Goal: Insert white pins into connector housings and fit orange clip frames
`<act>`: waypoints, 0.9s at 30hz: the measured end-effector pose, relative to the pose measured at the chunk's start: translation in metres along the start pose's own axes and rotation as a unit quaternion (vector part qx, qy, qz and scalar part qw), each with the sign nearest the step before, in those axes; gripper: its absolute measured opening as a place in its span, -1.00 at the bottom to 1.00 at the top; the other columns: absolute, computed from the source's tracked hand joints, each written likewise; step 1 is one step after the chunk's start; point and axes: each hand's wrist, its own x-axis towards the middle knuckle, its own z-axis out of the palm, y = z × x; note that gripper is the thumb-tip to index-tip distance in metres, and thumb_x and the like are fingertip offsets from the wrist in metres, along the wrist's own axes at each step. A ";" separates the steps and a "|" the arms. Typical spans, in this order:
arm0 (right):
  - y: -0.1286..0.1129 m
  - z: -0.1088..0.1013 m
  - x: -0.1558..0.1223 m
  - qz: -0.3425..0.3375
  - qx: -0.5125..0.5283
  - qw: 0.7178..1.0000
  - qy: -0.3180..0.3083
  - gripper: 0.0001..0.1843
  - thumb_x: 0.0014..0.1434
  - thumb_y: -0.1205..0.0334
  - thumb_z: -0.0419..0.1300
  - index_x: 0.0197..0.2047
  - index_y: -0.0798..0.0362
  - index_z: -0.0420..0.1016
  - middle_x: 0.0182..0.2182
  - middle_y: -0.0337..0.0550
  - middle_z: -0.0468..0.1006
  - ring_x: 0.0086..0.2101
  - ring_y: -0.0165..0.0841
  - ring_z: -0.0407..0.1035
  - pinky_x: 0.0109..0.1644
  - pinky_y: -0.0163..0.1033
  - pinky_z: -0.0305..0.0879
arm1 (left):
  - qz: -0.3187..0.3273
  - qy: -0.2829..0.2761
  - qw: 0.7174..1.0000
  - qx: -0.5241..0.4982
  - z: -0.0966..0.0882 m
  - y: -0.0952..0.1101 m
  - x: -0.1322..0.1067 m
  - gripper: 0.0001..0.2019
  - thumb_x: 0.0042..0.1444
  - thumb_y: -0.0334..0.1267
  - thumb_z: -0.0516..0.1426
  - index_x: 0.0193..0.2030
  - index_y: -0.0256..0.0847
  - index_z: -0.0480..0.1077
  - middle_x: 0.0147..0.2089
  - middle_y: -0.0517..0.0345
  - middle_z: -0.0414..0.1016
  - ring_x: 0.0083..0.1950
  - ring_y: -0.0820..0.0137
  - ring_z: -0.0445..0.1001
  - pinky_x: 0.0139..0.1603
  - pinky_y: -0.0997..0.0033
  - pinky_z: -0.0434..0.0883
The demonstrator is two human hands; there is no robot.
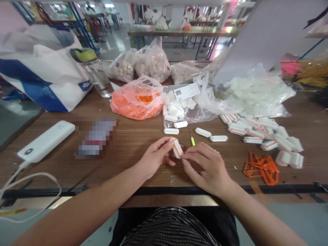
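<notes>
My left hand [156, 155] grips a small white plastic case [177, 149] with an orange band along it, held a little above the table. The fingertips of my right hand [205, 164] are pinched at the lower right end of this case. Just beyond my hands lie a thin screwdriver [192, 140] with a yellow-green handle and several plain white plastic parts [203, 132]. To the right is a pile of white cases [252, 129] with orange-red lines. Nearer me sits a tangle of orange rectangular gaskets [262, 169].
Behind the parts stand a bag of orange pieces [135, 99], an open bag of white parts [176, 106] and a bag of pale translucent pieces [256, 90]. At left are a white power bank [47, 140] with a cable, a blurred-out object [96, 138], a bottle [96, 75] and a large bag [46, 71].
</notes>
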 end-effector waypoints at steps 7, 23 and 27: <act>0.004 -0.001 0.000 0.240 0.150 0.959 0.011 -0.90 0.13 0.24 0.24 -0.38 0.01 0.58 -0.46 -0.20 0.64 -0.47 -0.38 0.48 -0.36 -0.25 0.42 | 0.010 -0.028 1.000 0.007 -0.001 -0.003 0.001 -0.64 0.12 -0.05 0.25 -0.05 -0.25 0.44 -0.10 -0.05 0.57 -0.18 0.33 0.55 -0.45 0.56 0.48; 0.014 -0.002 0.003 0.314 0.208 0.924 -0.066 -0.85 0.11 0.14 0.27 -0.38 0.00 0.63 -0.40 -0.18 0.67 -0.38 -0.34 0.51 -0.25 -0.19 0.42 | 0.016 -0.062 0.997 0.030 -0.003 -0.009 0.000 -0.55 0.16 -0.27 0.24 0.20 -0.13 0.37 0.11 -0.06 0.50 0.04 0.27 0.50 -0.10 0.39 0.51; 0.015 0.001 0.002 0.317 0.188 0.928 -0.059 -0.90 0.06 0.20 0.28 -0.40 0.02 0.61 -0.46 -0.19 0.65 -0.45 -0.37 0.50 -0.34 -0.23 0.42 | 0.037 -0.070 0.994 0.071 -0.002 -0.009 -0.001 -0.61 0.16 -0.32 0.23 0.15 -0.14 0.41 0.03 -0.01 0.52 0.07 0.25 0.47 -0.06 0.35 0.50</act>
